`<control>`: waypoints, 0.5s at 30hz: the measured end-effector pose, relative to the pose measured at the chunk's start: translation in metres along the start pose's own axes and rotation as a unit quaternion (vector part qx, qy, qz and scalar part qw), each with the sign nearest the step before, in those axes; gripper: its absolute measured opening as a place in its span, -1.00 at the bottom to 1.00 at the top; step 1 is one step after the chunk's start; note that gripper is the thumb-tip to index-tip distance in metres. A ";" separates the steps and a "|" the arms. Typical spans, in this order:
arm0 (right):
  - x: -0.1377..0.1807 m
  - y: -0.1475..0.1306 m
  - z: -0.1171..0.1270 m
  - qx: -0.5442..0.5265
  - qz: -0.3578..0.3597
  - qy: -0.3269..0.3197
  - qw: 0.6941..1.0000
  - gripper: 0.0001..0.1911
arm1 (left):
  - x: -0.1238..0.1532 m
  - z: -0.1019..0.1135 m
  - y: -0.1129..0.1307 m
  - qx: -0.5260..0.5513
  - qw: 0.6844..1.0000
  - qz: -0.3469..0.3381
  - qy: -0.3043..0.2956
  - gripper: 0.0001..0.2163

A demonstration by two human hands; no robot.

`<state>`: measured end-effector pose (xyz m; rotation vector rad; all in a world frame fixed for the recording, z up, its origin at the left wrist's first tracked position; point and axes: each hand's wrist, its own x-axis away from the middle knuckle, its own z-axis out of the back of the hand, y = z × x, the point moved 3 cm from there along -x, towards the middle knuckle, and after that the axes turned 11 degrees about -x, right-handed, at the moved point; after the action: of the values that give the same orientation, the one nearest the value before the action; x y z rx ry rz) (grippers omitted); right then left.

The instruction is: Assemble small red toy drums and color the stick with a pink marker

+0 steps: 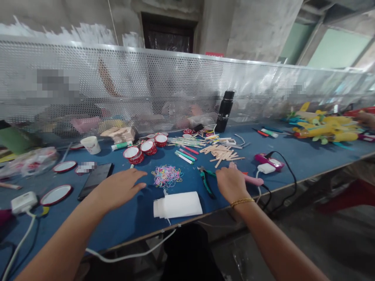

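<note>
My left hand (117, 188) lies flat on the blue table (307, 156) with fingers stretched out, holding nothing, just left of a pile of small coloured rubber bands (166, 175). My right hand (231, 182) rests palm down with fingers curled over the handle of a pink tool (252, 179); a gold bracelet sits on its wrist. Green-handled pliers (206, 179) lie between the hands. A white folded bag (178, 205) lies near the front edge.
Wooden craft sticks (224, 153), coloured sticks (185, 154), red-rimmed tape rolls (140, 150), a black phone (95, 180), a white cup (91, 144), a black bottle (225, 111), a pink charger (269, 160) with cables. Yellow toys (328, 128) far right. A perforated metal screen (187, 82) backs the table.
</note>
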<state>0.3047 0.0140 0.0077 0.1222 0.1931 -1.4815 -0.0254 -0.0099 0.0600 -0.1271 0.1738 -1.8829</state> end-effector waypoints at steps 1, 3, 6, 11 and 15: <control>-0.004 -0.001 0.001 -0.003 -0.013 0.002 1.000 -0.65 | -0.002 0.002 0.002 0.003 1.000 -0.002 0.000 -0.57; -0.012 -0.003 0.002 -0.006 -0.030 0.000 1.000 -0.67 | -0.006 0.005 0.005 0.008 1.000 -0.004 -0.005 -0.57; -0.015 -0.005 0.003 -0.009 -0.036 -0.002 0.999 -0.69 | -0.012 0.006 0.004 0.003 1.000 0.005 -0.011 -0.56; 0.002 -0.011 0.000 -0.031 -0.033 0.011 0.999 -0.31 | -0.016 0.007 -0.002 -0.010 1.000 0.009 -0.011 -0.54; 0.019 -0.018 -0.004 -0.038 -0.037 0.008 0.999 -0.23 | -0.020 0.006 -0.003 0.011 1.000 0.014 -0.016 -0.54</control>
<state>0.2882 -0.0051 0.0008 0.0673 0.2695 -1.5457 -0.0212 0.0095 0.0668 -0.1394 0.1314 -1.8534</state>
